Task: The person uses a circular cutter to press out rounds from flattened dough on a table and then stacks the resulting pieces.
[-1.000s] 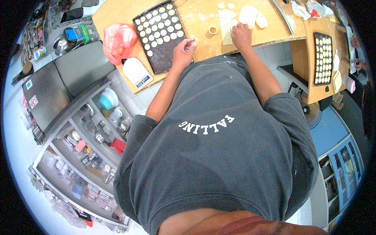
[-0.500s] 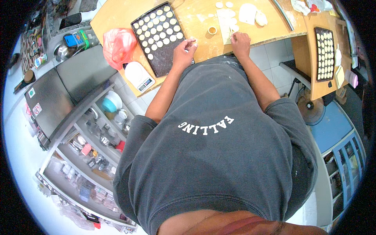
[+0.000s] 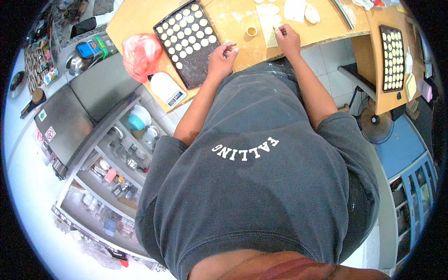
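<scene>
Pretty cramped little kitchen: a wooden worktop (image 3: 140, 18) along the white tiled wall (image 3: 326, 56), open metal shelves (image 3: 116, 158) crammed with bowls and jars on the left, a blue cabinet (image 3: 406, 158) and a floor fan (image 3: 373, 123) on the right. Bright, even light.

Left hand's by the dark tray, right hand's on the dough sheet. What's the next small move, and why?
Probably carry the left hand to the bare lower end of the dark tray; its fingers seem pinched together, and the upper rows already hold pale rounds. The right hand rests on the dough sheet.

Red plastic bag (image 3: 140, 55) beside white scale's small screen (image 3: 177, 97), possibly stickers (image 3: 49, 134) on grey cabinet
</scene>
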The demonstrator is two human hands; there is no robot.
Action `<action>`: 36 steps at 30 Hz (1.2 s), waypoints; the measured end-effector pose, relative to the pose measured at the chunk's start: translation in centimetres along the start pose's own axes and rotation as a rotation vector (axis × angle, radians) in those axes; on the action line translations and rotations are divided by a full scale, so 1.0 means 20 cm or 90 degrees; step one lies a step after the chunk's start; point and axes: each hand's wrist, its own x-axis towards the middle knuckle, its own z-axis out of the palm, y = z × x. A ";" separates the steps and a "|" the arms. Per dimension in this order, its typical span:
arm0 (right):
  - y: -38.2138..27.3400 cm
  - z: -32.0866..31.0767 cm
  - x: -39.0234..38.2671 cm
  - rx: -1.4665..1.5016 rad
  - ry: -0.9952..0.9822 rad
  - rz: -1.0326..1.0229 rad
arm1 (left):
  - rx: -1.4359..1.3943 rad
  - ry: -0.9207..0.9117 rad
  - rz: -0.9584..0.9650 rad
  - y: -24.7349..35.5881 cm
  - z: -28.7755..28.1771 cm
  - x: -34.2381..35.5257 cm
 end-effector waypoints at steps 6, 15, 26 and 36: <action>0.08 -0.10 0.13 -0.001 -0.092 0.008 | 0.022 -0.045 -0.028 0.02 0.00 0.00; 0.08 -0.18 0.22 0.013 -0.136 0.036 | 0.023 -0.032 -0.047 0.01 -0.02 -0.01; -0.13 -0.19 0.35 -0.057 -0.171 -0.105 | -0.052 0.031 -0.010 -0.05 0.00 -0.03; -0.10 -0.19 0.34 -0.155 -0.223 -0.125 | -0.097 0.060 -0.034 -0.08 0.00 -0.03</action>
